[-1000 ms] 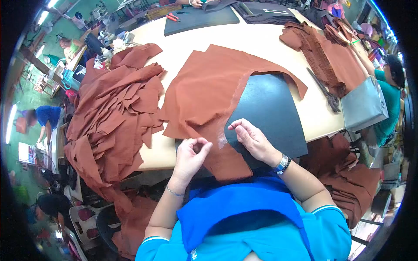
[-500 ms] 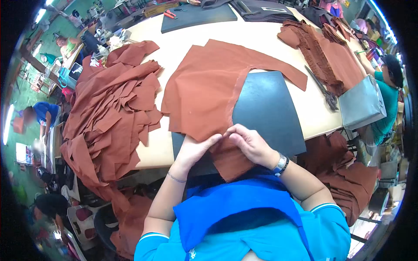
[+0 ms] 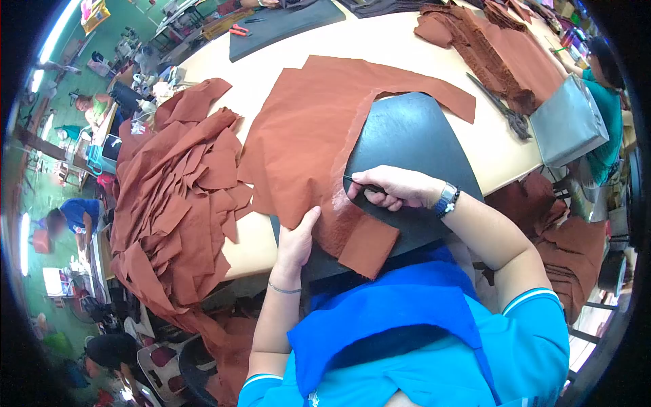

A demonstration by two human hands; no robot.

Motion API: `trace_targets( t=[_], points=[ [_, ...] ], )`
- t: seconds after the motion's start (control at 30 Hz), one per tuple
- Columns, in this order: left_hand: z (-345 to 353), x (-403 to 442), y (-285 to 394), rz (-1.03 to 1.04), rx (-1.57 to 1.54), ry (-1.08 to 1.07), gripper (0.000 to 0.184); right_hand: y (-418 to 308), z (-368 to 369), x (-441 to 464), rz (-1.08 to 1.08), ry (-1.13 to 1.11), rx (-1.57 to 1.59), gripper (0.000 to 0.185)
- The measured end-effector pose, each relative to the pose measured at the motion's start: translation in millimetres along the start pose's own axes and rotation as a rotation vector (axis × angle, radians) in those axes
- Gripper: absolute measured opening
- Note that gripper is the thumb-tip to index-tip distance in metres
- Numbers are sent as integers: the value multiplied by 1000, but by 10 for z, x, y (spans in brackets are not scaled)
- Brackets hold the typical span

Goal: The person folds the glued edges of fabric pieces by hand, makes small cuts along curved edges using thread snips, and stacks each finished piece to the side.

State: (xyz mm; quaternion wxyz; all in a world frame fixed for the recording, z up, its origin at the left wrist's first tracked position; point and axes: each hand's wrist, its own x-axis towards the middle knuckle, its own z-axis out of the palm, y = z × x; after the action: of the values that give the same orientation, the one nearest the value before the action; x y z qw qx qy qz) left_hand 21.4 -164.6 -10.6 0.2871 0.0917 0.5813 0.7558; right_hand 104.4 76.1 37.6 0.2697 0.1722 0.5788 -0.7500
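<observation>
A large rust-brown fabric piece [image 3: 305,129] lies over a black board [image 3: 420,149], its lower end folded near the table's front edge. My left hand [image 3: 298,237] grips the fabric's lower left edge, thumb on top. Over the board, beside the fabric's curved edge, my right hand [image 3: 390,188] is closed around a small dark pointed tool [image 3: 354,180]. The tool's tip is by the edge; most of its body is hidden in my fingers. A pale strip runs along that curved edge.
A heap of brown pieces [image 3: 176,197] covers the table's left side. A second black board [image 3: 285,27] bears red-handled cutters [image 3: 239,30]. Large scissors [image 3: 498,105] and a grey box [image 3: 569,122] are at the right. A person in teal [image 3: 600,115] sits beyond the box.
My left hand has moved down and left along the fabric. My right hand has come off the fabric, up over the board, with the dark tool now showing. The view has shifted.
</observation>
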Motion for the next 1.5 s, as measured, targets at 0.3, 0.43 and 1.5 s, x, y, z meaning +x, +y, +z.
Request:
trace_targets(
  t=[0.3,0.43,1.5],
  points=[
    [-54,18,-55,-8,-3,-1,51,4,10,53,-80,-24,-34,37],
    [-25,3,-21,-2,-8,-1,51,30,-23,7,-63,-42,-5,36],
    [4,-583,517,43,374,-307,49,63,-426,-270,-168,124,54,35]
  ],
)
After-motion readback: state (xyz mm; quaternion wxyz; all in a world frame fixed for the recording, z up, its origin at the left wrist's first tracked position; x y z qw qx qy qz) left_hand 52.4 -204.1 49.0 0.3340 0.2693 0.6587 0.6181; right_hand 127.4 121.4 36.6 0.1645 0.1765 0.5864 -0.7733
